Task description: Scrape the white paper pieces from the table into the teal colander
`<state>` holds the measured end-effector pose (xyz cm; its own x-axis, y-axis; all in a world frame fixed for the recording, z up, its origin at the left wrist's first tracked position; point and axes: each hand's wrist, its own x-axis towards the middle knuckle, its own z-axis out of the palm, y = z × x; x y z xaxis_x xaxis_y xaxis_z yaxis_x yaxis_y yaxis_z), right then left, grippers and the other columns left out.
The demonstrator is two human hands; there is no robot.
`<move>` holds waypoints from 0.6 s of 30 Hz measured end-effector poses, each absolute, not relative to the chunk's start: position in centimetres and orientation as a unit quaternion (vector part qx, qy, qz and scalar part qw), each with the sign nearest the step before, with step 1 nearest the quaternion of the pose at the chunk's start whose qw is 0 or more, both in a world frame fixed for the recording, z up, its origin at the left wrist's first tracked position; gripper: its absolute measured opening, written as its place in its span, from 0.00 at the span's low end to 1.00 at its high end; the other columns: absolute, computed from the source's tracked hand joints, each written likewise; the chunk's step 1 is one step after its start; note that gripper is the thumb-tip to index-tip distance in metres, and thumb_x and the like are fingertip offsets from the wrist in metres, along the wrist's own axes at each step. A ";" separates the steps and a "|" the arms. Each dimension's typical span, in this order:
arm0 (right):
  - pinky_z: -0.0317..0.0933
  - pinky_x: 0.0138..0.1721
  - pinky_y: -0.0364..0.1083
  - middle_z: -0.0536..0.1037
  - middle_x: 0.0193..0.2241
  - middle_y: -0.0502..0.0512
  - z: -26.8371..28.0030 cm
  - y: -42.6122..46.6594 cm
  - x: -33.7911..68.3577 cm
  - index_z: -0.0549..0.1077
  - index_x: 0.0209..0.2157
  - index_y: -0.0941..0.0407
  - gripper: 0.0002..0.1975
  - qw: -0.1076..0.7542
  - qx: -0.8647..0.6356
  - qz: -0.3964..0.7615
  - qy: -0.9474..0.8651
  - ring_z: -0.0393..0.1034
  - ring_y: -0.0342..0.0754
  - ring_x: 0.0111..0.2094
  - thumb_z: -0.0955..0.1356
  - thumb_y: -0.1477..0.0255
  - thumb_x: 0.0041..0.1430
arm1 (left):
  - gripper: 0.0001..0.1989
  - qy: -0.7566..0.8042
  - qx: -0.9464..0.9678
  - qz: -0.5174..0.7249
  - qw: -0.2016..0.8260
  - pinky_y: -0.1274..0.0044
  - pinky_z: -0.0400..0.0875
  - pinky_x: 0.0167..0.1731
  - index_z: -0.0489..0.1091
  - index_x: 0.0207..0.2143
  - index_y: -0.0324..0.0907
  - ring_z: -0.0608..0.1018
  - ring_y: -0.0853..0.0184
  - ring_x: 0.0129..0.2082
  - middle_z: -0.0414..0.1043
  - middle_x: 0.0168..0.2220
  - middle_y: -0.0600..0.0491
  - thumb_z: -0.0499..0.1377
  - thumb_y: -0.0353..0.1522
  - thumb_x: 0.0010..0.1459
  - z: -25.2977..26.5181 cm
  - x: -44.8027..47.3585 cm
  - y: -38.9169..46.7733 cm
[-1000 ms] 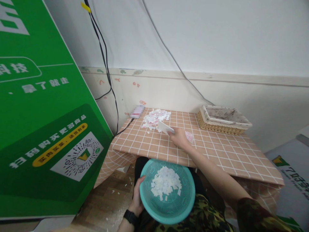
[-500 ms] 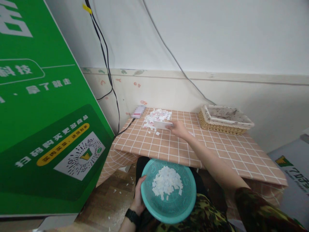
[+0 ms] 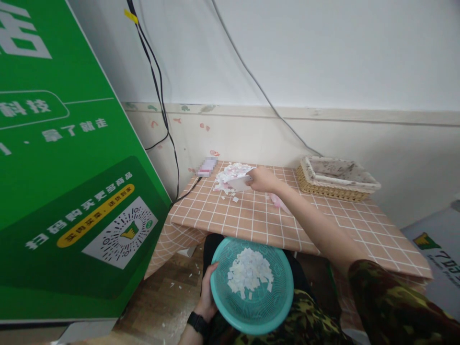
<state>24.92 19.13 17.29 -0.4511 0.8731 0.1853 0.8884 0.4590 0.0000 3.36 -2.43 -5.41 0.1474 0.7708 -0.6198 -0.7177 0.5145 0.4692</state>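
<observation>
My left hand (image 3: 209, 291) grips the left rim of a round teal plastic strainer basket (image 3: 257, 321), held on my lap in front of the table. Inside it lies a heap of small white paper scraps (image 3: 248, 270). Over the table, my right hand (image 3: 263, 179) is closed on the right end of a flat white card-like piece (image 3: 240, 183), whose exact kind I cannot make out. That piece is tilted against the near side of a pile of white and pinkish paper scraps (image 3: 230, 171). A pink and white crumpled thing (image 3: 279, 202) lies partly hidden under my right forearm.
A checked brown cloth covers the table (image 3: 230, 215). At its back right stands a cloth-lined wicker basket (image 3: 334, 184); a blurred-out flat object (image 3: 207, 166) lies back left, beside a black cable (image 3: 189, 191). A large green sign (image 3: 72, 191) borders the left. Scraps litter the floor.
My right hand has moved slightly back towards the wall and tilted the white piece by the pile. More of the pink and white thing shows. My left hand and the strainer basket stay put.
</observation>
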 end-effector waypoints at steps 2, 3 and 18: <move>0.54 0.31 0.44 0.78 0.32 0.62 17.2 19.0 24.7 0.76 0.32 0.59 0.08 0.092 -0.511 -0.041 -0.854 0.69 0.50 0.34 0.66 0.73 0.50 | 0.12 0.430 0.031 0.491 0.757 0.70 0.72 0.34 0.75 0.31 0.35 0.78 0.61 0.26 0.80 0.27 0.47 0.62 0.37 0.49 -5.4 3.3 -2.4; 0.54 0.31 0.44 0.78 0.32 0.62 17.1 18.9 24.7 0.76 0.31 0.59 0.07 0.098 -0.505 -0.035 -0.856 0.69 0.50 0.34 0.66 0.73 0.50 | 0.12 0.431 0.030 0.491 0.756 0.70 0.72 0.34 0.75 0.31 0.35 0.78 0.61 0.26 0.79 0.26 0.47 0.62 0.37 0.49 -5.4 3.3 -2.4; 0.50 0.29 0.45 0.77 0.25 0.61 17.8 18.4 26.1 0.75 0.25 0.59 0.05 0.085 -0.489 -0.027 -0.868 0.67 0.49 0.28 0.66 0.76 0.46 | 0.12 0.426 0.033 0.492 0.759 0.69 0.72 0.36 0.75 0.31 0.35 0.79 0.61 0.26 0.79 0.26 0.47 0.61 0.37 0.50 -5.2 3.5 -2.5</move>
